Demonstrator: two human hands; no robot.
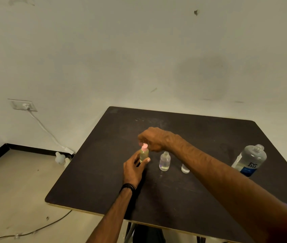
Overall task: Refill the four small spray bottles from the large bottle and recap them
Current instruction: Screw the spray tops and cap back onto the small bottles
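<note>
The table [183, 199] is filling the lower right of the frame. The big bottle [249, 160] is standing at the right edge, leaning a bit, its open neck pointing up. The right hand [154, 139] is reaching across the middle, fingers curled over the pink cap [144, 147] — I cannot tell if it is pinching it. The left hand [134, 168] is wrapping around the small bottle [144, 155], which is standing tall, top up. This looks like the capping step. Next the cap likely needs turning tight — then the open bottle [164, 161] beside it.
</note>
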